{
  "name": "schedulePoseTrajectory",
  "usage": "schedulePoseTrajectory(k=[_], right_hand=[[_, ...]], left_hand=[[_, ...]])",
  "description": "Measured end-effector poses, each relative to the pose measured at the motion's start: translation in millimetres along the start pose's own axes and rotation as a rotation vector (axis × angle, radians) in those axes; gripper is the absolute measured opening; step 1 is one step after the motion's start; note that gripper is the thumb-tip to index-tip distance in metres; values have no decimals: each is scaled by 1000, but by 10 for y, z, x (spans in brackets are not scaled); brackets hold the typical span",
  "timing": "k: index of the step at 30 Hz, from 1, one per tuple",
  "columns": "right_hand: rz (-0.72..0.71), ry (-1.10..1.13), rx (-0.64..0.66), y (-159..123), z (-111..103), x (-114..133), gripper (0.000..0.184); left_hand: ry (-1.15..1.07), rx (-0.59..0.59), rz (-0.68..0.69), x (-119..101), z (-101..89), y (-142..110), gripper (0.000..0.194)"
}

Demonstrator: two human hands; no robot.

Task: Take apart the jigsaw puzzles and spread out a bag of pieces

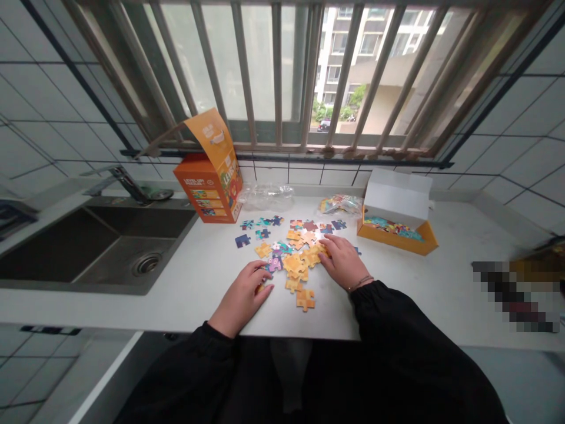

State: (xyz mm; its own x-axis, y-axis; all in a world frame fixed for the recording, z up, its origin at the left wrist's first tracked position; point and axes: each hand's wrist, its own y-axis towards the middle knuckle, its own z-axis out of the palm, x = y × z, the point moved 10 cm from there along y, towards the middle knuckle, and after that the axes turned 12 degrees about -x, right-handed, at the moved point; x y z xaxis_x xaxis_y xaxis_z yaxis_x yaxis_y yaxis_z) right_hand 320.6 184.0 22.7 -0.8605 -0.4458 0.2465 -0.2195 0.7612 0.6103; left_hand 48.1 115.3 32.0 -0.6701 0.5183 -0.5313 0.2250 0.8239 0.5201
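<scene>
Several loose jigsaw pieces (295, 247), mostly orange with some blue and pink, lie scattered on the white counter (203, 288). My left hand (244, 292) rests palm down at the left edge of the pile, fingers curled over a small orange piece (260, 288). My right hand (343, 261) lies on the right side of the pile, its fingers pressing on orange pieces near the middle. A single joined orange piece (305, 299) sits closest to the counter's front edge.
An open orange puzzle box (210, 187) stands behind the pile, beside a crumpled clear bag (267, 196). A bagged set of pieces (339, 204) and a shallow orange tray box (399, 227) lie to the right. A steel sink (99, 247) and tap (126, 182) lie left.
</scene>
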Motion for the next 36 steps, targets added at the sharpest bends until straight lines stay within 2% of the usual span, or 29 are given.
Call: schedulePoseTrajectory(k=[5,7,10,12,14,17,20,22,25,30,36], right_hand=[[-25,18,-2,-7,-15,58,41],[-33,16,4,-17,4,57,43],[-38,18,6,-21,20,52,43],[-34,20,2,-16,7,77,43],[-47,31,1,-14,-15,176,43],[-156,106,50,-50,6,528,51],[-265,191,147,-129,109,894,67],[-265,214,198,-158,184,999,74],[-207,212,220,-149,233,976,75],[-171,203,168,-104,182,862,57],[-147,250,115,-97,176,782,37]], left_hand=[[64,-49,-27,143,-184,-58,16],[177,-63,-48,262,-276,-65,12],[445,-162,-140,466,-509,-75,13],[531,-211,-136,465,-587,-79,18],[490,-135,-13,321,-453,-67,26],[375,91,174,44,-97,-101,38],[335,210,198,-78,103,-119,44],[329,206,163,-86,120,-102,43],[343,106,90,-48,21,-67,37],[463,-50,-18,21,-172,-52,27],[440,-65,-34,77,-182,-65,20]])
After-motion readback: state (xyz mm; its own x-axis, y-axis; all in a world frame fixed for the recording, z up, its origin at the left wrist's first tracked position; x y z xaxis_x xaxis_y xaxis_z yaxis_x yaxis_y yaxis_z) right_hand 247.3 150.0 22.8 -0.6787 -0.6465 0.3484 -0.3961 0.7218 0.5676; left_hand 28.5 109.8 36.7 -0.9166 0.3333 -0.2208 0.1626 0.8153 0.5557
